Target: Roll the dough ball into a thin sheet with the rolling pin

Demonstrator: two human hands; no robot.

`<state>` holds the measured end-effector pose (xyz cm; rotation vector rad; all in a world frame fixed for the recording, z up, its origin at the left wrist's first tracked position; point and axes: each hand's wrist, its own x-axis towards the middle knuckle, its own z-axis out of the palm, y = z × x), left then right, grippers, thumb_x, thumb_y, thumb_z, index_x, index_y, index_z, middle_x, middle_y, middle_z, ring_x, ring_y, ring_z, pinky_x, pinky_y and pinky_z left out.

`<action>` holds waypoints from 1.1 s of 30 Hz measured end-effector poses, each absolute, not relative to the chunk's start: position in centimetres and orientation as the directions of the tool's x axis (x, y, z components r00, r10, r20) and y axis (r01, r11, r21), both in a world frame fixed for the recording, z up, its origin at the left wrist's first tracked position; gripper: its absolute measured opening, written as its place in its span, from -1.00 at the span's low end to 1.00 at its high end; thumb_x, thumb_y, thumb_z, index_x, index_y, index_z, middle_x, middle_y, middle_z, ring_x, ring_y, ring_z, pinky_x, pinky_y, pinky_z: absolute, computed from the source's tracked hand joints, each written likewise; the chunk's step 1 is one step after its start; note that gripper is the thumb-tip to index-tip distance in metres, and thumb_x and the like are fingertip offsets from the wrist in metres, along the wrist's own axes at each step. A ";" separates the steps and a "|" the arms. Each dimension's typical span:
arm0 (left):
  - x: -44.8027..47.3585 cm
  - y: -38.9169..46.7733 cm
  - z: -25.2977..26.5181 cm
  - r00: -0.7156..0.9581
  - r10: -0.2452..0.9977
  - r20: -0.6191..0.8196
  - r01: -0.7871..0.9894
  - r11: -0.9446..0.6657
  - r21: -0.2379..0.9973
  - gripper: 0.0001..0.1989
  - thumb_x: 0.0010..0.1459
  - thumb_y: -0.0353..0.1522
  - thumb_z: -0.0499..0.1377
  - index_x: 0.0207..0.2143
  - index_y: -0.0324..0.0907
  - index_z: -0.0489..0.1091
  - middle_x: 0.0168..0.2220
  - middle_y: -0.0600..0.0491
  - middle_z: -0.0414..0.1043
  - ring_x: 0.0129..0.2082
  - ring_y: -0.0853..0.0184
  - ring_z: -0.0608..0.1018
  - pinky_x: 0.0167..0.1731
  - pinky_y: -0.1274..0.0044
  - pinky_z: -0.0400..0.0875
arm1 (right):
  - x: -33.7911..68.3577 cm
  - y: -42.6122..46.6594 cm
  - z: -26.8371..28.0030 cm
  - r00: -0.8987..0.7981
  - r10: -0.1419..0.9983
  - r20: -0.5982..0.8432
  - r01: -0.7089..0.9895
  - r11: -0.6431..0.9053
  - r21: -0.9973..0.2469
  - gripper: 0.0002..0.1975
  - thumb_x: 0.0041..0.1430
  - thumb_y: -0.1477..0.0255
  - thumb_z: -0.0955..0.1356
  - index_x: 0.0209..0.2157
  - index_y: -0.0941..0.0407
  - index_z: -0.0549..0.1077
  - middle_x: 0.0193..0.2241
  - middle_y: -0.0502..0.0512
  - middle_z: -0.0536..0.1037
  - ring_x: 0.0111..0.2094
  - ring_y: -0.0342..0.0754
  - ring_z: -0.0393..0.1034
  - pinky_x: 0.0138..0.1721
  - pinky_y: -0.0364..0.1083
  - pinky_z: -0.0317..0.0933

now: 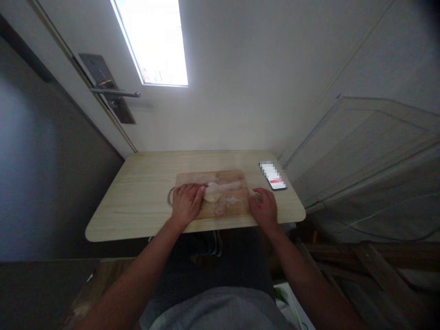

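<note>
A wooden cutting board (pixel 227 210) dusted with white flour lies on the table, with a metal loop handle at its left end. My left hand (pixel 187 199) rests flat on the board's left part, fingers stretched out. Beside its thumb is a small pale, flat round of dough (pixel 213 197). Just above that, a long whitish shape stretches rightward; I cannot tell whether it is flour or an object. At the board's right edge, my right hand (pixel 264 206) touches down with thumb and index finger apart. Nothing clear shows in its grip.
The light wood table (pixel 137 192) has rounded corners and stands against a white door. A phone (pixel 273 175) with a lit screen lies at its right back. A door handle (pixel 115 92) juts out at upper left. Wooden bars (pixel 371 261) stand low at right.
</note>
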<state>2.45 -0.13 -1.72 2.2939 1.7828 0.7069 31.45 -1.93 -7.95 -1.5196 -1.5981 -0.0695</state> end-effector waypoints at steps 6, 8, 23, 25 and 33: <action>3.5 0.1 -2.0 0.072 0.963 0.260 0.909 -0.171 0.380 -0.56 0.40 -0.13 -0.09 0.13 0.03 0.46 0.09 0.07 0.54 0.10 0.14 0.46 0.10 0.27 0.23 | 31.3 -2.1 -7.7 0.164 0.773 0.612 0.825 0.233 -0.516 -0.74 0.23 0.27 0.33 -0.13 0.11 0.51 -0.18 0.21 0.55 -0.08 0.11 0.40 0.05 0.15 0.32; 3.6 0.1 -1.9 0.082 0.966 0.244 0.925 -0.165 0.342 -0.51 0.40 -0.14 -0.11 0.25 -0.02 0.34 0.16 0.03 0.48 0.15 0.11 0.43 0.13 0.24 0.22 | 31.3 -2.1 -7.7 0.172 0.772 0.612 0.823 0.228 -0.520 -0.75 0.23 0.27 0.34 -0.14 0.11 0.51 -0.18 0.21 0.55 -0.09 0.11 0.40 0.04 0.15 0.33; 4.2 3.1 -1.5 0.098 0.976 0.197 0.964 -0.142 0.226 -0.48 0.42 -0.19 -0.22 0.26 -0.06 0.30 0.36 0.00 0.22 0.35 0.03 0.21 0.29 0.05 0.02 | 31.2 -2.2 -7.4 0.196 0.790 0.581 0.822 0.191 -0.537 -0.75 0.23 0.26 0.35 -0.14 0.09 0.51 -0.18 0.20 0.55 -0.07 0.10 0.40 0.04 0.14 0.33; 4.1 2.2 -1.7 0.118 0.973 0.201 0.958 -0.165 0.236 -0.46 0.42 -0.18 -0.23 0.30 -0.08 0.25 0.37 -0.02 0.20 0.36 0.05 0.20 0.29 0.07 0.03 | 31.2 -2.2 -7.3 0.191 0.793 0.579 0.822 0.192 -0.535 -0.75 0.23 0.26 0.35 -0.14 0.10 0.51 -0.17 0.21 0.55 -0.07 0.11 0.40 0.05 0.15 0.32; 3.9 -0.7 -2.3 0.134 0.963 0.235 0.946 -0.195 0.259 -0.43 0.43 -0.17 -0.22 0.36 -0.16 0.13 0.33 -0.11 0.26 0.37 0.11 0.21 0.33 0.12 -0.01 | 31.4 -2.2 -7.3 0.168 0.802 0.574 0.809 0.221 -0.545 -0.74 0.28 0.29 0.29 -0.09 0.09 0.50 -0.16 0.21 0.55 -0.07 0.11 0.40 0.05 0.16 0.31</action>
